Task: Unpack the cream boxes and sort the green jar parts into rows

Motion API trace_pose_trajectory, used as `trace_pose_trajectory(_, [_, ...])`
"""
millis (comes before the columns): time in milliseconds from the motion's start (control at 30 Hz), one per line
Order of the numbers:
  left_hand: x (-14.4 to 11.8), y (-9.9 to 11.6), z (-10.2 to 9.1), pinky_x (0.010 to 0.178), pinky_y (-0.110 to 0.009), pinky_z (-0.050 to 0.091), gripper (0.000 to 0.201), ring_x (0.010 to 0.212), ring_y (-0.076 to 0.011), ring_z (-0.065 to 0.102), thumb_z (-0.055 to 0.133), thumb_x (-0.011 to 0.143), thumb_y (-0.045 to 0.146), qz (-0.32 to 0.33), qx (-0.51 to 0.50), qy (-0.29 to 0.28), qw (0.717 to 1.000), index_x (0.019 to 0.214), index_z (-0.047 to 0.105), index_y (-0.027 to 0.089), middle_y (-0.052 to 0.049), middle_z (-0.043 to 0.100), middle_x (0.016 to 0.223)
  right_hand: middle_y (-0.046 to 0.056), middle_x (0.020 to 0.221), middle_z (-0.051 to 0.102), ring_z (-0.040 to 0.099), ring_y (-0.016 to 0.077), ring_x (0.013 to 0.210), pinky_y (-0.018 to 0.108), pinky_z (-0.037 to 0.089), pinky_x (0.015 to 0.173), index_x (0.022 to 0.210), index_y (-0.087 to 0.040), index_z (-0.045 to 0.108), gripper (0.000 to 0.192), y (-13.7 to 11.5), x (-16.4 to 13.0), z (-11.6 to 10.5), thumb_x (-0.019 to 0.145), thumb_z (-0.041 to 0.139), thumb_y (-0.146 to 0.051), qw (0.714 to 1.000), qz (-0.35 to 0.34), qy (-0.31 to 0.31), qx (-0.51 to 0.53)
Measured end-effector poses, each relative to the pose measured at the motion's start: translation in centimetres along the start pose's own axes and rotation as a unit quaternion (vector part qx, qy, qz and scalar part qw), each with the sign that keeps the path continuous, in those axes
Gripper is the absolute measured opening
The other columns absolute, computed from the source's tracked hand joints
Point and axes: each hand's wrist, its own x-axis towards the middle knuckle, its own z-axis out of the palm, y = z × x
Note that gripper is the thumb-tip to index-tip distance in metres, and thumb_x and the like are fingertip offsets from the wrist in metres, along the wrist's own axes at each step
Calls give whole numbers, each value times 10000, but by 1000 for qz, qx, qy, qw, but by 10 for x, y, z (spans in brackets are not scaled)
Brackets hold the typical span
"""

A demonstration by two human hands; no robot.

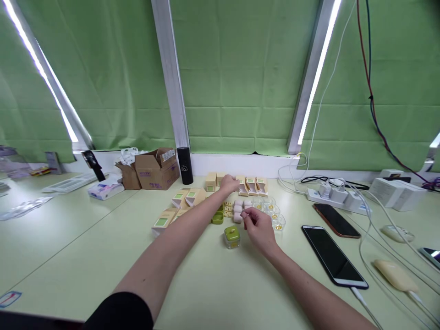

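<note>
My left hand (229,184) reaches far across the table, its fingers curled beside the open small cream cardboard boxes (251,186); what they grip is hidden. My right hand (260,229) has thumb and fingers drawn together beside the pale pink blocks (237,217); any small thing in the pinch cannot be made out. Between my forearms stands a small clear jar with a green lid (232,236). Behind it are green lids (217,218), small yellow pieces (228,210) and several clear cups (278,223) with gold-coloured centres. More cream boxes (164,218) lie beside my left forearm.
At the back left stand an open brown carton (156,169), a black cylinder (184,166) and a tissue pack (106,188). To the right lie two phones (333,254), a power strip (338,200), white cables and a pale yellow mouse-shaped object (395,275).
</note>
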Motion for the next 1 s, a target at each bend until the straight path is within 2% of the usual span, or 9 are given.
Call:
trace_pose_trajectory(100, [-40, -3, -22, 758, -252, 552, 352, 857, -179, 750, 628, 910, 271, 63, -22, -2, 998, 1235, 704, 158, -101, 807, 1051, -5, 600, 600, 521, 171, 562, 270, 377, 561, 798, -219, 674, 300, -1, 2, -3, 928, 553, -461, 1000, 2, 17, 16])
trace_pose_trajectory(200, [-94, -14, -44, 758, -272, 546, 337, 849, -190, 731, 625, 888, 275, 123, -21, -30, 992, 1204, 718, 203, -61, 806, 1010, 0, 600, 613, 540, 175, 556, 273, 396, 562, 814, -213, 686, 322, -1, 3, -5, 934, 550, -480, 999, 6, 26, 31])
trace_pose_trajectory(267, [-131, -22, -55, 829, -309, 539, 342, 901, -214, 719, 595, 900, 311, 193, 31, -43, 980, 1203, 718, 210, -62, 795, 1007, 1, 600, 621, 542, 174, 547, 273, 403, 560, 823, -212, 687, 328, -1, 3, -4, 934, 550, -489, 999, 8, 27, 38])
trace_pose_trajectory(367, [-177, -33, -64, 953, -380, 494, 346, 1106, -277, 658, 593, 911, 376, 231, 107, -52, 966, 1207, 719, 246, -67, 772, 1082, -5, 591, 614, 530, 169, 534, 270, 398, 549, 809, -216, 671, 333, 0, 1, -1, 929, 551, -503, 999, 7, 23, 38])
trace_pose_trajectory(433, [-196, -39, -63, 985, -421, 464, 402, 1153, -310, 612, 637, 889, 427, 246, 134, -57, 958, 1251, 693, 262, -74, 752, 1129, -10, 583, 605, 523, 168, 533, 270, 396, 548, 808, -217, 666, 336, 1, 0, 1, 927, 550, -509, 999, 5, 18, 29])
trace_pose_trajectory(600, [-211, -45, -53, 947, -429, 422, 575, 1097, -338, 585, 808, 750, 439, 281, 148, -65, 946, 1289, 658, 308, -79, 743, 1120, -16, 588, 610, 528, 171, 538, 273, 393, 546, 881, -214, 692, 301, 4, -2, 3, 927, 539, -469, 1000, 10, 0, 5])
trace_pose_trajectory(767, [-208, -52, -46, 932, -427, 429, 388, 1070, -322, 586, 784, 774, 341, 275, 126, -56, 952, 1153, 719, 286, -80, 729, 1060, 19, 715, 691, 577, 174, 578, 283, 446, 564, 893, -212, 700, 252, 5, -2, 5, 890, 571, -428, 1000, 22, -19, 12])
trace_pose_trajectory(900, [-200, -61, -44, 934, -424, 485, 422, 1069, -301, 606, 729, 844, 480, 224, 71, 3, 972, 1197, 724, 248, -96, 676, 1080, 36, 801, 695, 600, 168, 599, 286, 484, 536, 908, -198, 686, 310, 2, -1, 6, 873, 636, -501, 993, 50, -51, 96])
trace_pose_trajectory(1000, [-193, -66, -42, 920, -397, 525, 478, 1043, -275, 643, 684, 868, 572, 195, 14, 44, 980, 1173, 730, 208, -99, 675, 1085, 28, 795, 665, 654, 208, 676, 273, 493, 460, 961, -199, 672, 435, -3, -3, 8, 827, 701, -612, 965, 103, -105, 219])
